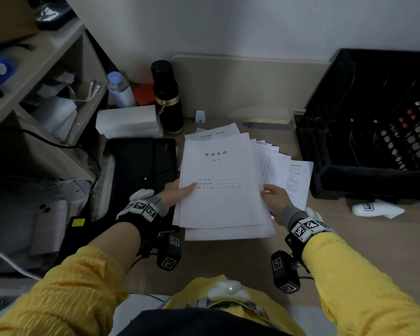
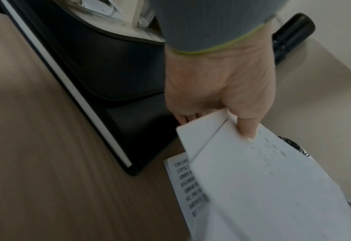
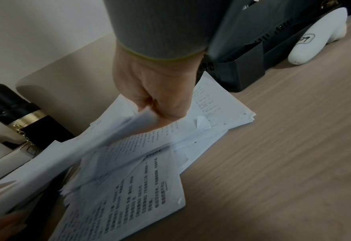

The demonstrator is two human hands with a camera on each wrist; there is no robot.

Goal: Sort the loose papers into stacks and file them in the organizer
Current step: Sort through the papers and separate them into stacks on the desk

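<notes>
A thick white document [image 1: 218, 180] with a printed title page is lifted a little above the desk, and both hands hold it. My left hand [image 1: 177, 191] pinches its left edge [image 2: 228, 128], thumb on top. My right hand [image 1: 273, 197] grips its right edge [image 3: 149, 114], fingers curled under. Beneath it, several loose printed sheets [image 1: 286, 170] lie fanned out on the desk [image 3: 141, 187]. The black mesh organizer [image 1: 364, 132] stands at the right, just beyond the fanned sheets.
A black folder [image 1: 141, 166] lies left of the papers. Behind stand a black flask [image 1: 167, 98], a white box [image 1: 129, 120] and a metal ruler [image 1: 269, 126]. A shelf unit [image 1: 41, 93] fills the left side. A white device [image 1: 374, 208] lies in front of the organizer.
</notes>
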